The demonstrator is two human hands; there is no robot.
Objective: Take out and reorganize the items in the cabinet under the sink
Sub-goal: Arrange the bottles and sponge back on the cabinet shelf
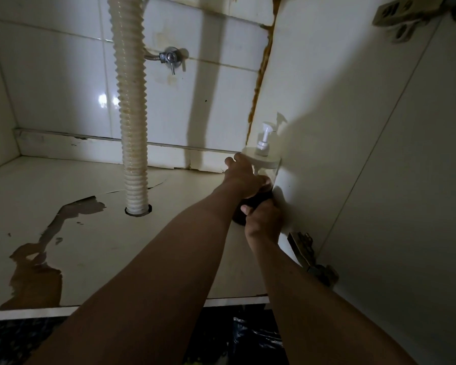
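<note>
A dark bottle (258, 200) with a white pump top (264, 139) stands at the back right corner of the cabinet floor (95, 227), against the right side wall. A wide white collar (263, 160) sits under the pump. My left hand (244, 175) wraps the bottle's upper part just below the collar. Lower down, my right hand (263, 222) grips the bottle's dark body. Most of the bottle is hidden by both hands.
A ribbed white drain hose (131, 114) drops through a hole in the floor at centre. A metal water valve (170, 57) sits on the tiled back wall. The floor's laminate is peeled at the left. A door hinge (309, 256) juts out near my right forearm.
</note>
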